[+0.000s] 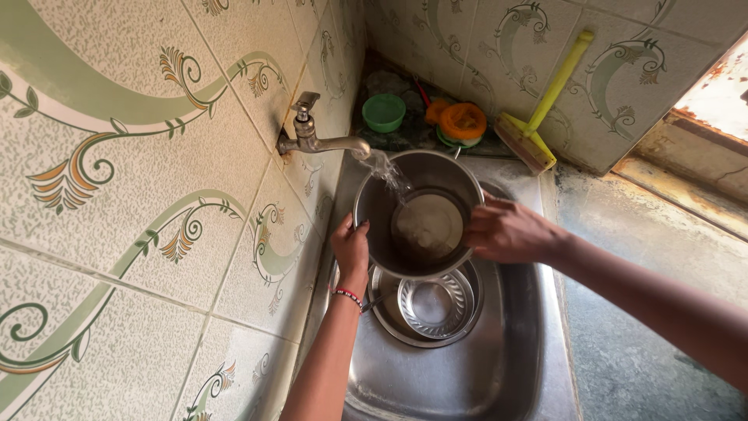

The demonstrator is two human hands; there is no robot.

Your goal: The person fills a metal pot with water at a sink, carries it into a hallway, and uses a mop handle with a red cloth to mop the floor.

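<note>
Left hand, right hand: fingers clamped on one pot; two bowls below.

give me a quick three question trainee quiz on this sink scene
1. True or false: water from the wall-mounted metal tap is running into the large round steel pot.
2. Which hand grips the pot's rim on the tap side: A the left hand, B the right hand?
3. Fill in: the yellow plastic brush leans against the ____ behind the steel sink.

Key: 1 true; 2 A; 3 tiled wall.
</note>
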